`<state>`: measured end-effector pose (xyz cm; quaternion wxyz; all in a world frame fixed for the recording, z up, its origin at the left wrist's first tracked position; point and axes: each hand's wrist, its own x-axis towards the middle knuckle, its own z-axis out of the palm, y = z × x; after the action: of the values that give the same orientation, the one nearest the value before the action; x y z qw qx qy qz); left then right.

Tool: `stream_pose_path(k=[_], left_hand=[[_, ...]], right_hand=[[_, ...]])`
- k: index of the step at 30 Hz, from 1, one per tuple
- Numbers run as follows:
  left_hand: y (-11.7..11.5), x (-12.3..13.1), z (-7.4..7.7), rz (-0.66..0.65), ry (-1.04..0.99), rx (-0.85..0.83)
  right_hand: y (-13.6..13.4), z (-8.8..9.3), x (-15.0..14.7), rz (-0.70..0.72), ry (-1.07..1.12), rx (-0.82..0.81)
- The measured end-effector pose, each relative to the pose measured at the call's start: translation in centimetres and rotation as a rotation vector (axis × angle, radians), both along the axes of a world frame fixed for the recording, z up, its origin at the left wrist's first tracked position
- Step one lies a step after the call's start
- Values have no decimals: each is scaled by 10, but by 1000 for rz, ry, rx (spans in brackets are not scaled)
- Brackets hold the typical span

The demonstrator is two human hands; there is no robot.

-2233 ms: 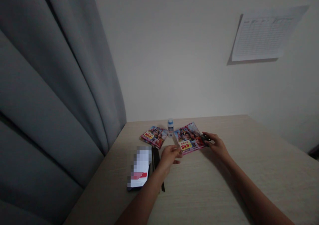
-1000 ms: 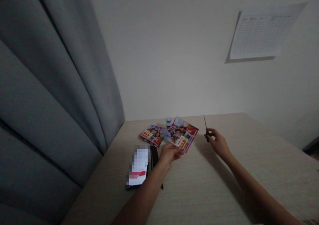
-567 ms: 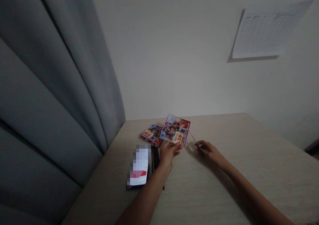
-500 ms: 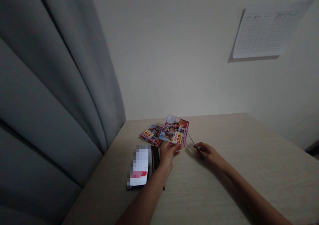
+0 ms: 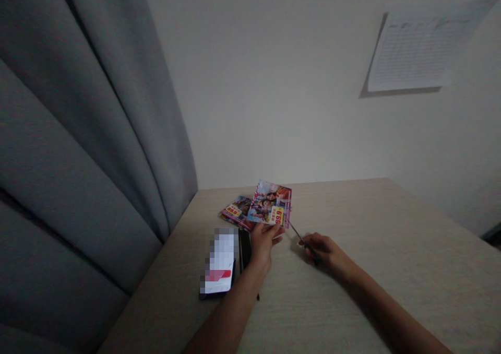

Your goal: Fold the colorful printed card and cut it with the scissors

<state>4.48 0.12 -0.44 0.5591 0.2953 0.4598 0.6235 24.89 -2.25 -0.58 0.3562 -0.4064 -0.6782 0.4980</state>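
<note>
My left hand (image 5: 263, 243) pinches the lower edge of a colourful printed leaflet (image 5: 269, 201), holding it tilted above the table. A yellow price label marks the leaflet's lower right part. In my right hand (image 5: 323, 248) is a thin blade-like tool (image 5: 297, 234) with a dark handle; its exact kind is not clear. The tool's tip reaches the leaflet's lower right corner; whether it touches cannot be made out. Behind the left hand lie more leaflets (image 5: 236, 211) of the same print, partly covered by the held one.
A phone (image 5: 219, 262) with a lit, blurred screen lies left of my left forearm. Beside it is a dark narrow object (image 5: 244, 247), partly hidden by that arm. The wooden table (image 5: 352, 202) meets a white wall; a grey curtain (image 5: 117, 134) hangs at left.
The held leaflet has shifted slightly left. My right hand has moved a little left, bringing the tool's tip to the leaflet's lower right corner.
</note>
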Motion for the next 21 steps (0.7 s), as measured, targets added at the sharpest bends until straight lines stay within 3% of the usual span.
stream_pose_path(k=[7, 21], left_hand=[[1, 0, -1, 46, -35, 10], [2, -1, 1, 15, -49, -11]], right_hand=[[0, -5, 0, 38, 66, -29], [0, -8, 0, 29, 36, 5]])
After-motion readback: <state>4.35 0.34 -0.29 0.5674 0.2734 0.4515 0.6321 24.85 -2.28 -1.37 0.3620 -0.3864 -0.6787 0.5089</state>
